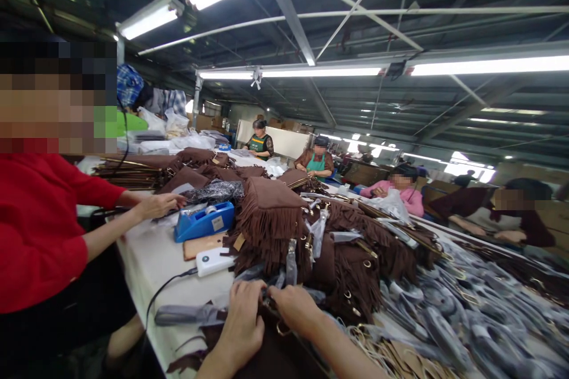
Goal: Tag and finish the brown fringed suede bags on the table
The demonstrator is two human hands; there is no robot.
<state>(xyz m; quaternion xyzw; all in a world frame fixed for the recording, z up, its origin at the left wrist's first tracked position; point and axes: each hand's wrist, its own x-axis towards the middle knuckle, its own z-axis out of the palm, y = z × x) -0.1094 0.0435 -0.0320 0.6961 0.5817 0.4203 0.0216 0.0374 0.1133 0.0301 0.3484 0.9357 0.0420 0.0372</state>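
A dark brown bag (273, 352) lies at the table's near edge, under both my hands. My left hand (240, 317) is closed at its upper edge, fingers bent over and thumb toward the right. Close beside it, my right hand (296, 308) is closed on the same edge, its fingertips almost meeting the left ones. The small part between the fingertips is hidden. A gold-coloured ring (281, 330) shows just below my right hand. Left of my hands lies a plastic-wrapped strap (186, 315). Brown fringed bags (271, 207) with plastic-wrapped metal fittings are heaped just beyond.
A blue tape dispenser (204, 222), a white device (216, 262) with a black cable and a wooden block (202, 247) stand at left. A co-worker in red (40, 219) reaches over the table there. Wrapped straps (444, 314) and tan tags (400, 361) cover the right side.
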